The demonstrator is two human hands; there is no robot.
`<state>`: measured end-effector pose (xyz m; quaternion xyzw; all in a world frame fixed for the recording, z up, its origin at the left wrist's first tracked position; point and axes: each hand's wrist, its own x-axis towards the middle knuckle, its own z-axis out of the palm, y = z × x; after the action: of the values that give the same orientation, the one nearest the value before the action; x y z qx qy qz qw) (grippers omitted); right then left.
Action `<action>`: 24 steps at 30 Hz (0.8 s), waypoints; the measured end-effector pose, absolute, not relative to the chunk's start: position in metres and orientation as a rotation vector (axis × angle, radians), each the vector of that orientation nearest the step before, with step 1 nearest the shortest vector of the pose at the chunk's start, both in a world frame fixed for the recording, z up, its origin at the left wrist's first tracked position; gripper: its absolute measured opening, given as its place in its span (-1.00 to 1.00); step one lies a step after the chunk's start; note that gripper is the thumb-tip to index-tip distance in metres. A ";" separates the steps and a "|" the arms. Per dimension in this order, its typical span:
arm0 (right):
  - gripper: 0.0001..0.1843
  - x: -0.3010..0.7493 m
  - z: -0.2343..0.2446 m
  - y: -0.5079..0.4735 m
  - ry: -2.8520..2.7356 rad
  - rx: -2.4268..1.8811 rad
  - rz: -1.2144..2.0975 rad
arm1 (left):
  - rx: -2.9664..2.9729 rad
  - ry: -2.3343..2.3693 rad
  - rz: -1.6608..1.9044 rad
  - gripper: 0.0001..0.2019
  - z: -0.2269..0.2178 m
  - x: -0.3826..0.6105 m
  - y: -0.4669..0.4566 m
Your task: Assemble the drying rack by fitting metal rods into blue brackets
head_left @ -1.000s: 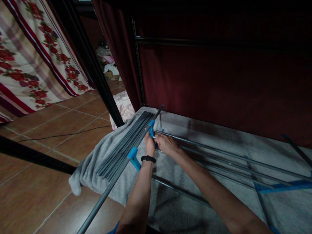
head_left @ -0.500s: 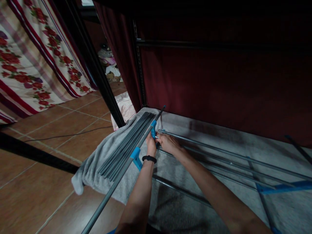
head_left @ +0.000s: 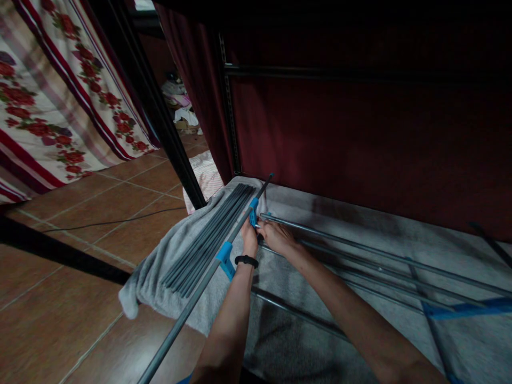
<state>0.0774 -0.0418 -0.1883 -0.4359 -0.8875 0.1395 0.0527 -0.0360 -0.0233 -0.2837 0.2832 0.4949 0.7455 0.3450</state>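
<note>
Closed around the upper blue plastic bracket [head_left: 253,209], my left hand [head_left: 248,238] wears a black wristband [head_left: 247,261]. That bracket sits on a long grey pole [head_left: 183,316], which slants up across the view. A second blue bracket [head_left: 225,257] is lower on the same pole. My right hand [head_left: 277,237] is closed beside the left, gripping a thin metal rod whose silver tip [head_left: 258,226] points at the upper bracket. Whether the tip is inside a hole there, I cannot tell. Several metal tubes [head_left: 340,236] run to the right, past and under my right forearm.
A bundle of grey rods [head_left: 210,240] lies on a grey blanket [head_left: 156,266] at left. Another blue plastic piece [head_left: 460,309] joins tubes at right. A black bed-frame post [head_left: 168,128] stands left of the blanket. Dark red cloth [head_left: 360,144] hangs behind.
Almost nothing differs. The pole, brackets and both hands have shifted very slightly right in view, and both hands keep their hold.
</note>
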 end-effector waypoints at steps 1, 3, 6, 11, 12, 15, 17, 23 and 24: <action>-0.52 0.077 -0.189 -0.041 -2.706 -1.331 0.421 | 0.732 1.294 1.945 -0.59 -0.284 -0.036 -0.024; -0.51 0.077 -0.189 -0.041 -2.714 -1.337 0.416 | 0.705 1.314 1.966 -0.58 -0.284 -0.035 -0.024; -0.52 0.077 -0.190 -0.041 -2.708 -1.343 0.401 | 0.696 1.326 1.963 -0.57 -0.283 -0.035 -0.025; -0.53 0.077 -0.192 -0.043 -2.694 -1.378 0.372 | 0.682 1.357 1.954 -0.53 -0.280 -0.034 -0.025; -0.54 0.077 -0.193 -0.043 -2.695 -1.375 0.368 | 0.679 1.371 1.951 -0.52 -0.278 -0.034 -0.025; -0.54 0.077 -0.193 -0.043 -2.700 -1.363 0.358 | 0.692 1.408 1.927 -0.51 -0.275 -0.033 -0.025; -0.54 0.077 -0.192 -0.044 -2.701 -1.369 0.347 | 0.695 1.419 1.911 -0.49 -0.273 -0.032 -0.026; -0.54 0.078 -0.189 -0.048 -2.701 -1.371 0.316 | 0.704 1.396 1.907 -0.48 -0.273 -0.032 -0.025; -0.53 0.078 -0.189 -0.049 -2.696 -1.367 0.299 | 0.719 1.392 1.912 -0.50 -0.274 -0.032 -0.026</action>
<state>0.0785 -0.0491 -0.1892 -0.4495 -0.8863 0.0982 0.0521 -0.0323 -0.0257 -0.2738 0.2746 0.5318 0.7306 0.3285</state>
